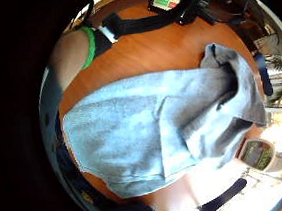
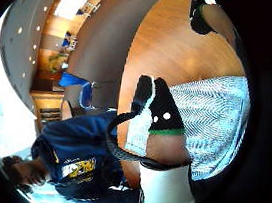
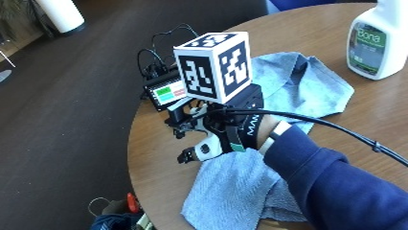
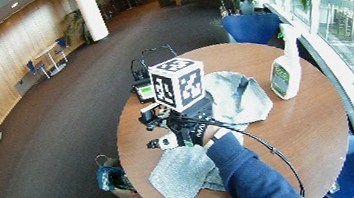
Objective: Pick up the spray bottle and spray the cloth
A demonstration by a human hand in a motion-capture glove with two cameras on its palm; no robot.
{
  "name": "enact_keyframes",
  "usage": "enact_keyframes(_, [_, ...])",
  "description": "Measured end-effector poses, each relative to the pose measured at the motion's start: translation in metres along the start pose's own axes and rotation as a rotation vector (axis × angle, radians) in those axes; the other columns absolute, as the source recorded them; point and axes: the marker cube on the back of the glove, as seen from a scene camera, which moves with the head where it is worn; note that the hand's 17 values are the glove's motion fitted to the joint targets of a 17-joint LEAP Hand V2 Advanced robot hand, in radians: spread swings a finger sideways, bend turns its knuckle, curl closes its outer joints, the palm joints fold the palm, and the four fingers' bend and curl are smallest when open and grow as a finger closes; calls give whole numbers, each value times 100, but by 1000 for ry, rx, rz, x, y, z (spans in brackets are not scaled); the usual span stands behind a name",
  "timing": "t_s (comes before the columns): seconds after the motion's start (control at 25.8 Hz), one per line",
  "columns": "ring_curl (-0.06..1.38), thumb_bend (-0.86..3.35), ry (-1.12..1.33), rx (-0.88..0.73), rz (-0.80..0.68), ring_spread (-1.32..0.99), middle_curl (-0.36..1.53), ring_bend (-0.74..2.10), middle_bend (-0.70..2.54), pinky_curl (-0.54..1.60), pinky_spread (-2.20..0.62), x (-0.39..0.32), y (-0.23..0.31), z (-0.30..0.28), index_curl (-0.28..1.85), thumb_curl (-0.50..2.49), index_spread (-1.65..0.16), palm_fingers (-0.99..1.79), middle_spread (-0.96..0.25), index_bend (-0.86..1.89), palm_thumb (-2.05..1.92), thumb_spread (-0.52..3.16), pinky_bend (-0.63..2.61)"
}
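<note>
Outside view: the black-gloved right hand (image 3: pixel 220 132) hovers over the grey woven cloth (image 3: pixel 242 191) spread across the round wooden bench (image 3: pixel 357 105) — whether its grip is open or closed cannot be told. The white plastic spray bottle with a green label (image 3: pixel 373 40) stands upright at about two o'clock from the hand, well apart, just beyond the cloth's far edge.

A small device with a green-and-red screen (image 3: pixel 167 93) sits at the round wooden table's (image 3: pixel 357 120) edge.
</note>
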Motion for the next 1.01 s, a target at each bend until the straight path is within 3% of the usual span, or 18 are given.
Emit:
enact_keyframes(0.39, [21,28,4,-15,-11,-8,18,36,25,18,20,-4,-4,1,23,18,-30,77,-6,24,51,87,29])
enact_keyframes(0.74, [24,23,24,-10,-8,-10,24,33,24,21,22,-4,10,-24,28,24,-33,81,-7,19,53,105,22])
enact_keyframes(1.01, [26,18,12,52,96,-13,27,36,23,24,19,25,50,-66,29,27,-33,94,-8,15,55,111,21])
